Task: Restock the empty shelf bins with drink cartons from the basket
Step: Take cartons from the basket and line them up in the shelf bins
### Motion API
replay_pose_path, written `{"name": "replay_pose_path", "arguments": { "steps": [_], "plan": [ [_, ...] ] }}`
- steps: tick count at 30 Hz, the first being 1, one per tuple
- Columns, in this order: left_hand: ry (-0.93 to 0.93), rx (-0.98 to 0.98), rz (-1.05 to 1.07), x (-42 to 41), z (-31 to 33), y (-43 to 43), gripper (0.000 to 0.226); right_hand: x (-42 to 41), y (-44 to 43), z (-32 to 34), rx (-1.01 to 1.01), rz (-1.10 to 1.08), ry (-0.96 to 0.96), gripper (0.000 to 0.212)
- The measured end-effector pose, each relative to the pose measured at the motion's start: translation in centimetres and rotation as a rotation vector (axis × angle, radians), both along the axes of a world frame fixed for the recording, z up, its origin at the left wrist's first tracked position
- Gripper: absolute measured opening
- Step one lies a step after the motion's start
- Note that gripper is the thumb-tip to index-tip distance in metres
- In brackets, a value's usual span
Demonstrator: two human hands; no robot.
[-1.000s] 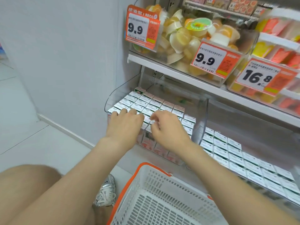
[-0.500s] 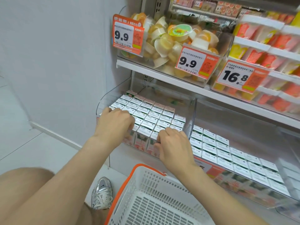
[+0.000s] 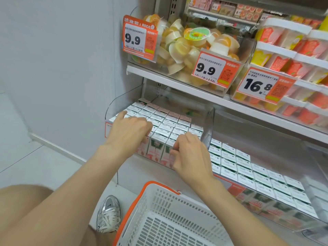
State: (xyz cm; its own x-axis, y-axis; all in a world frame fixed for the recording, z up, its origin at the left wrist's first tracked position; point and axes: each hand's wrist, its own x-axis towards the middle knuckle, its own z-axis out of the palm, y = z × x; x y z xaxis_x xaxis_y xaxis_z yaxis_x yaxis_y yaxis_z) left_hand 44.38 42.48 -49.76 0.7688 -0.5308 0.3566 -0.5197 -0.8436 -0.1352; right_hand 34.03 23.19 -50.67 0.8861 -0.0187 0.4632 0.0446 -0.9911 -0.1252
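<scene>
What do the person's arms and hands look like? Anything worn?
Both forearms are bare as far as the frame shows, with no sleeves in view. The left hand and right hand have no gloves. Neither wrist carries a watch or band. No rings show on the visible parts of the fingers, though the fingertips are hidden. No markings or tattoos are visible.
</scene>
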Motion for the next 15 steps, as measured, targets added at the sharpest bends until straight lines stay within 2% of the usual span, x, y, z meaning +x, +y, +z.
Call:
{"name": "replay_pose_path", "arguments": {
  "steps": [5,10,15],
  "plan": [
    [-0.008,-0.054,0.024,1.5,0.8,-0.8,0.046,2.0,0.1,0.9,0.053,-0.028,0.025,0.023],
    [0.013,-0.054,0.067,1.9,-0.4,-2.6,0.031,3.0,-0.5,0.5,-0.133,-0.127,0.044,0.012],
    [0.02,-0.061,0.111,1.9,-1.0,-3.2,0.031,3.5,-0.1,-0.5,-0.277,-0.176,0.077,0.035]
  ]
}}
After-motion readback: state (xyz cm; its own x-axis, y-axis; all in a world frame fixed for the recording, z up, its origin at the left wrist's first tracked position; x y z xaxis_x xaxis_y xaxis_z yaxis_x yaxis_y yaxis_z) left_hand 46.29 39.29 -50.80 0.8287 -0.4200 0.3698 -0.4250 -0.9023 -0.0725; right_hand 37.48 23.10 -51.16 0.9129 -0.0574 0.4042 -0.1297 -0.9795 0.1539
